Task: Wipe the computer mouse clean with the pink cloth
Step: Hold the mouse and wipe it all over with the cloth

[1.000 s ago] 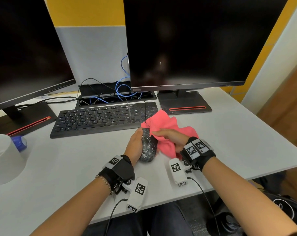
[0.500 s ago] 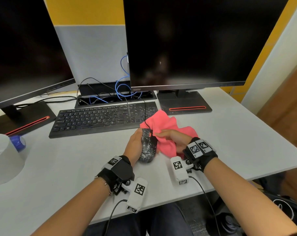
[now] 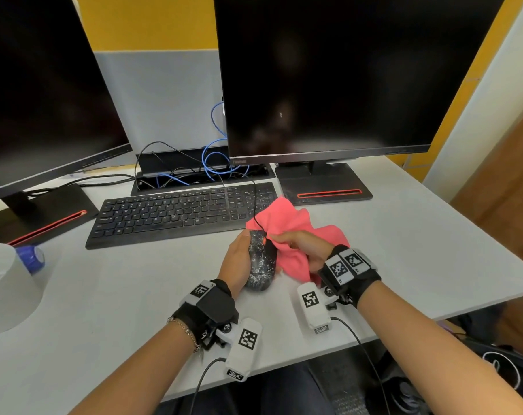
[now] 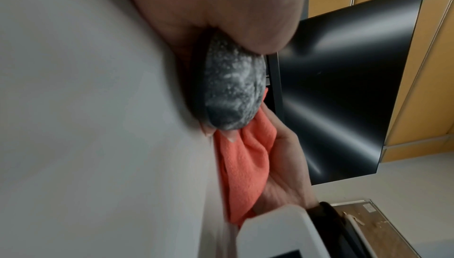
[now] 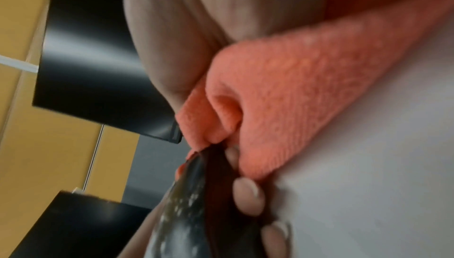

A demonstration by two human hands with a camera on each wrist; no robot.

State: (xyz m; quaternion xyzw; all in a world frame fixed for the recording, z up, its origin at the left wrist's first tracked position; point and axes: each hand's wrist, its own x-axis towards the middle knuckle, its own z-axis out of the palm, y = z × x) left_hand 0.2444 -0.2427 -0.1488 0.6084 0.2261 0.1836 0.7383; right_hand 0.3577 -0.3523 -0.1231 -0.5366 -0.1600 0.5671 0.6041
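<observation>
Two dark monitors stand at the back of the grey desk [image 3: 110,295]; the right monitor [image 3: 329,73] carries small writing on its lower left edge, too blurred to read. In front of them lies a black keyboard [image 3: 176,215], its key letters too small to read.

Both forearms reach forward over the desk edge, each with a black wrist strap and white blocks printed with black-and-white square codes. The left hand [image 3: 236,260] stands on its side, the fingers curled around the computer mouse [image 3: 261,262] and the thumb over its top; the fingertips [image 5: 248,196] show under the far side. The mouse is black, speckled with white dust, tilted on its edge near the front middle of the desk. The right hand [image 3: 302,247] grips the bunched pink cloth [image 3: 287,223] and presses it against the right side of the mouse.
</observation>
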